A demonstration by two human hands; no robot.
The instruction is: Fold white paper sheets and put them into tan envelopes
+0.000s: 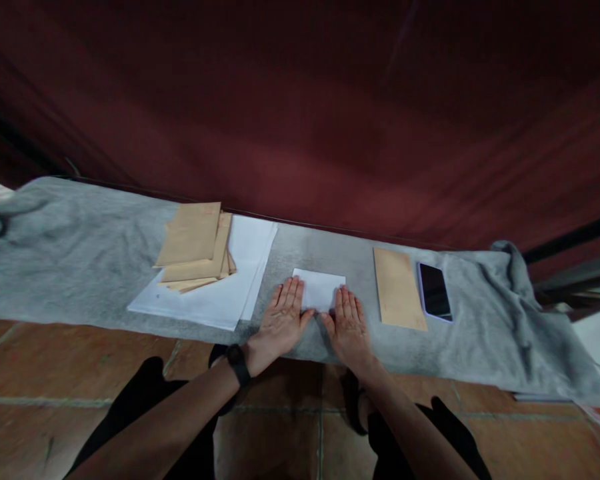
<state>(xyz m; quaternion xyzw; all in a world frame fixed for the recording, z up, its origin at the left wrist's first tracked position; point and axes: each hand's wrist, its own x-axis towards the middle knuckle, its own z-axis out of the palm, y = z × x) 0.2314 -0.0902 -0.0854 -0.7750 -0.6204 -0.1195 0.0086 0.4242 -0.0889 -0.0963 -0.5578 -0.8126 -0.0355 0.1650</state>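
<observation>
Hands flat now: left hand (280, 319) and right hand (349, 322) press open-palmed, gripping nothing, on the folded paper (320, 289) lying on the grey cloth (80, 267) between envelopes (195, 247) and phone (434, 291). Best to keep edges aligned and press evenly along the crease.

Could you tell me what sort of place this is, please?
Probably a home or small office corner: a low bench under a grey cloth, tiled floor, dark red curtain. Envelopes, paper and a phone suggest mailing work.
</observation>
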